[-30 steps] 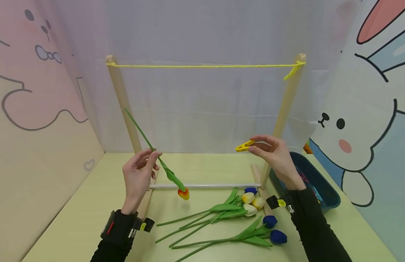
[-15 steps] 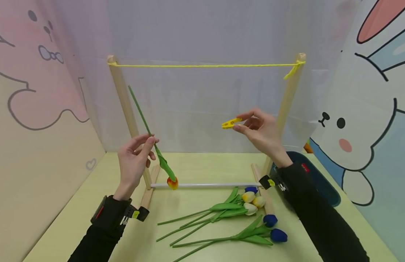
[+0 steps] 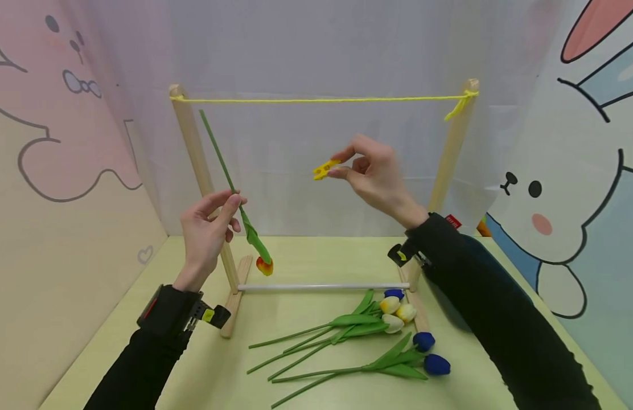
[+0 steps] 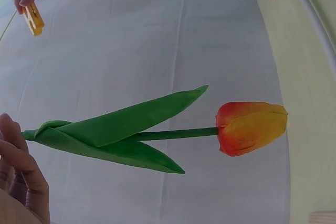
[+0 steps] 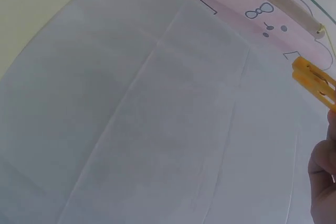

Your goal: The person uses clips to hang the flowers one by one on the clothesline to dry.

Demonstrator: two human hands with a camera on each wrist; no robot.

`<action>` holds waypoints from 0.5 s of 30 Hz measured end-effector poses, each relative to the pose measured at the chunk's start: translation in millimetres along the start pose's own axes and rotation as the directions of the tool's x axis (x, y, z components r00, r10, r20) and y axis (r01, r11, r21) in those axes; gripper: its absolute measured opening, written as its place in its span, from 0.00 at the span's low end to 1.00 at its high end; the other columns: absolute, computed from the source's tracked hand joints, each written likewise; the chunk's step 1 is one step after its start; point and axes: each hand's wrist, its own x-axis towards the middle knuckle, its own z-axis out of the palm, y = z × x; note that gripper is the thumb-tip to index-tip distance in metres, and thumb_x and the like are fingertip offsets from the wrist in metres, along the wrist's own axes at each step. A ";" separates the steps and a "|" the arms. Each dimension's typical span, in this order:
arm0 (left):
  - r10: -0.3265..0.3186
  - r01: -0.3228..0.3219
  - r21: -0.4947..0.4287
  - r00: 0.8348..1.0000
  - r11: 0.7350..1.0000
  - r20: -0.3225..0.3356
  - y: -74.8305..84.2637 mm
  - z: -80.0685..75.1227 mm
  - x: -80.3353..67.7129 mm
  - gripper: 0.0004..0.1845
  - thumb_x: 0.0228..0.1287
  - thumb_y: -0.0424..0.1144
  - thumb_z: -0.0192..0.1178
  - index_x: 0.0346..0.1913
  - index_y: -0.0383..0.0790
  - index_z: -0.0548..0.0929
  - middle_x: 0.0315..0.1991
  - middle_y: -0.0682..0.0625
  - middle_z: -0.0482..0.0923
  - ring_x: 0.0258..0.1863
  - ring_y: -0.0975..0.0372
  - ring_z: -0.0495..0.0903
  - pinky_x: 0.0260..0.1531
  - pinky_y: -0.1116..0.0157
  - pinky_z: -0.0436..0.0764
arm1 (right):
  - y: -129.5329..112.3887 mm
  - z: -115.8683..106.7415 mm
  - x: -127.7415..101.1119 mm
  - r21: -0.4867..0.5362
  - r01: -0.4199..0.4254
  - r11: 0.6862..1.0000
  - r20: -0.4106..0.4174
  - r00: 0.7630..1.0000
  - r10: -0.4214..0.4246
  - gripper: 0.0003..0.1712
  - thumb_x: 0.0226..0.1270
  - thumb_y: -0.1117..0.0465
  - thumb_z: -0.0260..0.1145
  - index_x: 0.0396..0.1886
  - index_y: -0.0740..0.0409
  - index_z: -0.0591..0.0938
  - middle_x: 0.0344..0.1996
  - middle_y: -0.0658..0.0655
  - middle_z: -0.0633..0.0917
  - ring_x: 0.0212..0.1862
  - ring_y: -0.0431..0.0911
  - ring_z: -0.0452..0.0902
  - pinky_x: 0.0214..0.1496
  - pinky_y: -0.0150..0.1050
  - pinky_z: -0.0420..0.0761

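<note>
Between thumb and fingers, my left hand [image 3: 208,230] pinches the green stem of an orange-yellow artificial tulip [image 3: 253,238]. Its flower head hangs down and the stem's end reaches up just below the yellow string [image 3: 316,101]. In the left wrist view the tulip's bloom [image 4: 252,128] and leaves show fully. My right hand [image 3: 373,176] pinches a yellow clothespin [image 3: 324,169] by its rear end, below the string and apart from it. The right wrist view shows the clothespin [image 5: 315,81] at the right edge, with part of the hand cut off.
Two wooden posts [image 3: 452,154] carry the string, joined low by a white rod [image 3: 321,287]. Several blue, white and yellow tulips [image 3: 357,327] lie on the table [image 3: 204,364]. A dark bin [image 3: 449,302] stands at right, mostly hidden by the right sleeve.
Both hands have risen toward the string. The right hand has carried the clothespin up and left; the left hand has lifted the tulip, its stem end now close under the string.
</note>
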 end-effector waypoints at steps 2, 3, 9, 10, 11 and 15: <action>0.005 -0.005 -0.002 1.000 1.000 -0.001 1.0 0.9 4.0 0.10 0.67 0.27 0.64 0.43 0.44 0.89 0.32 0.59 0.89 0.12 0.68 0.77 0.12 0.76 0.71 | -3.0 2.2 8.9 0.004 0.013 1.000 0.004 1.000 -0.013 0.09 0.55 0.76 0.75 0.30 0.70 0.81 0.34 0.66 0.86 0.17 0.38 0.67 0.24 0.26 0.61; 0.008 -0.008 -0.001 1.000 1.000 -0.001 1.5 1.3 5.8 0.09 0.67 0.27 0.64 0.43 0.44 0.89 0.32 0.59 0.89 0.12 0.68 0.77 0.12 0.76 0.71 | -4.2 3.3 13.2 0.004 0.021 1.000 0.008 1.000 -0.021 0.09 0.55 0.75 0.75 0.30 0.70 0.81 0.33 0.67 0.85 0.19 0.39 0.70 0.24 0.25 0.62; 0.027 -0.027 -0.009 1.000 1.000 0.001 2.9 2.0 16.7 0.10 0.67 0.28 0.64 0.42 0.47 0.89 0.32 0.59 0.89 0.12 0.67 0.77 0.11 0.76 0.71 | -16.3 12.0 40.1 -0.040 0.032 0.999 0.042 0.999 -0.030 0.07 0.58 0.72 0.75 0.31 0.70 0.83 0.34 0.64 0.87 0.33 0.48 0.81 0.29 0.25 0.68; 0.030 -0.030 -0.007 1.000 1.000 0.000 3.0 1.8 18.2 0.10 0.67 0.28 0.64 0.41 0.48 0.89 0.32 0.59 0.89 0.12 0.67 0.77 0.11 0.76 0.71 | -18.8 14.8 45.3 -0.044 0.037 0.998 0.048 0.998 -0.035 0.07 0.58 0.72 0.75 0.31 0.70 0.83 0.34 0.63 0.87 0.35 0.49 0.82 0.30 0.25 0.69; 0.032 -0.032 -0.006 0.999 0.999 -0.002 2.9 1.5 19.4 0.10 0.67 0.29 0.64 0.41 0.48 0.89 0.32 0.59 0.89 0.12 0.67 0.77 0.11 0.76 0.71 | -21.2 17.9 50.6 -0.051 0.046 0.998 0.052 0.998 -0.043 0.07 0.59 0.71 0.75 0.31 0.69 0.83 0.34 0.63 0.87 0.35 0.49 0.82 0.31 0.25 0.69; 0.037 -0.037 0.009 0.999 0.999 -0.007 2.2 1.0 23.2 0.10 0.67 0.30 0.65 0.41 0.50 0.89 0.32 0.59 0.89 0.12 0.67 0.77 0.11 0.76 0.71 | -31.8 30.3 72.5 -0.054 0.053 0.997 0.068 0.996 -0.049 0.07 0.60 0.69 0.74 0.31 0.70 0.84 0.33 0.63 0.88 0.36 0.49 0.81 0.33 0.27 0.69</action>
